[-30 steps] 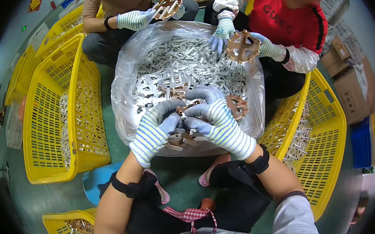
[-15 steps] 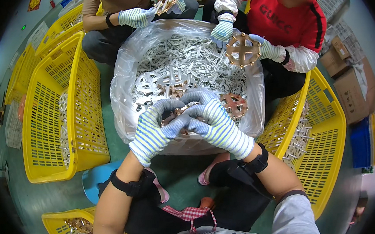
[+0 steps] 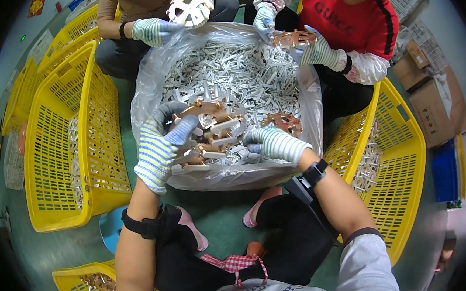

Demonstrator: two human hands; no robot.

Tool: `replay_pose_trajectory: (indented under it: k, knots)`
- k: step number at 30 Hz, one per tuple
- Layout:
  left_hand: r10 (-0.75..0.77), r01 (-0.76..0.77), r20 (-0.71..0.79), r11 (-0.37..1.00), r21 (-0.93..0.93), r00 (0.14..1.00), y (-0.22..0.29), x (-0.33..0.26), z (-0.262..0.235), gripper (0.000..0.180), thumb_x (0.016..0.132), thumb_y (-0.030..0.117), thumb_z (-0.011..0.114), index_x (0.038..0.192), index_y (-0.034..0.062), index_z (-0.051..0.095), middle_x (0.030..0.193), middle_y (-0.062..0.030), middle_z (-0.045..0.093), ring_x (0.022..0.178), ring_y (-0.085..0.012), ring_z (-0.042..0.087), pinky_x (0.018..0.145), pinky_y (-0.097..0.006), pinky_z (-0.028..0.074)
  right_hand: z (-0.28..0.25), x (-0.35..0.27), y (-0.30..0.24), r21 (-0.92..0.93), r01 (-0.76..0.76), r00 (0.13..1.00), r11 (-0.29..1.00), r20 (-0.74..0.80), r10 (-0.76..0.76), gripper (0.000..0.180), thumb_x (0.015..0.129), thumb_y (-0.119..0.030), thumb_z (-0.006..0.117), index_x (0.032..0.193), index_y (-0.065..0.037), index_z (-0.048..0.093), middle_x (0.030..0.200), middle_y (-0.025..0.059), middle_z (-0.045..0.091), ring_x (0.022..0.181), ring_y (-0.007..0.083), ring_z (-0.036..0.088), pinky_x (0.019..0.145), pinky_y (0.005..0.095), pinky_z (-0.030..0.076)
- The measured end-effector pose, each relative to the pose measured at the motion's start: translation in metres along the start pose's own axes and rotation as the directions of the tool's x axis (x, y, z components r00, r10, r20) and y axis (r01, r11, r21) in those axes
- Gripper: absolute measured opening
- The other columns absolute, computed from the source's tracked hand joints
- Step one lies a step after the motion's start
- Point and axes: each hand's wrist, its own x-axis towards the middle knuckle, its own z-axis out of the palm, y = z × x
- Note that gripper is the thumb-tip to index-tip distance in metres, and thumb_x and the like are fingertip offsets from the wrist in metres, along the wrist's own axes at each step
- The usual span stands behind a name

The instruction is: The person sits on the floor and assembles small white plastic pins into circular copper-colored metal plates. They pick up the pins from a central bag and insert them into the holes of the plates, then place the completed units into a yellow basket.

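My left hand (image 3: 160,146), in a striped knit glove, grips a copper-coloured slotted metal ring (image 3: 200,113) by its left side. Pale strips stick out from the ring, which tilts over the near part of a plastic-lined bin (image 3: 144,107). To its right my right hand (image 3: 276,145), gloved alike, has its fingers curled close together; what they hold, if anything, is hidden. Beneath both hands lies a heap of small pale strips (image 3: 243,73). Another copper-coloured ring (image 3: 283,122) rests on the heap just beyond my right hand.
Across the bin, one person holds a pale slotted disc (image 3: 190,10); another, in red, holds a copper-coloured ring (image 3: 294,38). Yellow baskets with pale parts stand left (image 3: 101,136) and right (image 3: 398,173). Cardboard boxes (image 3: 432,111) are stacked far right.
My hands, close together before, have moved apart. The ring in my left hand now shows plainly. The person at left has a pale disc instead of a copper-coloured one; the person in red has tilted their ring.
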Motion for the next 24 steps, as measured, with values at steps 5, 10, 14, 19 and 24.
replay_pose_trajectory:
  k: [5,10,14,19,24]
  knots:
    - [0.007,-0.007,0.052,1.0,0.005,0.999,-0.017,0.006,-0.009,0.029,0.081,0.015,0.073,0.105,0.0012,0.063,0.082,-0.0036,0.063,0.069,-0.0092,0.06,0.059,-0.023,0.051,0.03,0.006,0.011,-0.216,0.003,0.983,0.976,0.181,0.037,0.022,0.08,-0.015,0.068,0.101,-0.007,0.067,0.096,0.0145,0.069,0.091,0.0341,0.066,0.079,0.042,0.051]
    - [0.146,-0.18,0.169,0.962,0.207,0.975,-0.022,0.004,-0.016,0.027,0.085,0.014,0.066,0.108,-0.0004,0.063,0.084,-0.0058,0.063,0.07,-0.0096,0.06,0.063,-0.024,0.051,0.037,0.012,0.006,-0.475,-0.048,0.939,0.879,0.279,0.202,0.026,0.079,-0.024,0.069,0.1,-0.009,0.069,0.096,0.0139,0.07,0.091,0.0336,0.067,0.081,0.0434,0.051]
    - [0.056,-0.084,0.163,0.983,0.166,0.985,-0.017,0.0,-0.016,0.036,0.087,0.021,0.064,0.115,-0.0008,0.062,0.097,-0.0072,0.063,0.086,-0.0125,0.057,0.077,-0.026,0.048,0.025,0.012,0.004,-0.399,-0.103,0.939,0.911,0.263,0.221,0.03,0.079,-0.028,0.067,0.102,-0.01,0.069,0.101,0.0154,0.069,0.096,0.0347,0.065,0.085,0.0435,0.05]
    - [0.037,-0.057,0.105,0.98,0.193,0.994,-0.016,-0.001,-0.012,0.037,0.087,0.024,0.065,0.115,-0.0007,0.063,0.1,-0.0076,0.065,0.089,-0.0124,0.058,0.081,-0.027,0.048,0.026,0.008,0.01,-0.249,-0.128,0.952,0.96,0.241,0.189,0.035,0.079,-0.025,0.065,0.109,-0.008,0.066,0.107,0.0194,0.067,0.102,0.0361,0.063,0.086,0.0429,0.05]
    - [0.068,-0.08,0.083,0.986,0.149,0.994,-0.028,0.006,-0.012,0.033,0.088,0.021,0.068,0.112,-0.0012,0.065,0.096,-0.0058,0.066,0.084,-0.0111,0.059,0.073,-0.025,0.05,0.044,0.009,0.02,-0.372,-0.099,0.935,0.923,0.283,0.214,0.03,0.079,-0.017,0.063,0.107,-0.009,0.066,0.105,0.0185,0.067,0.1,0.0365,0.064,0.085,0.0431,0.051]
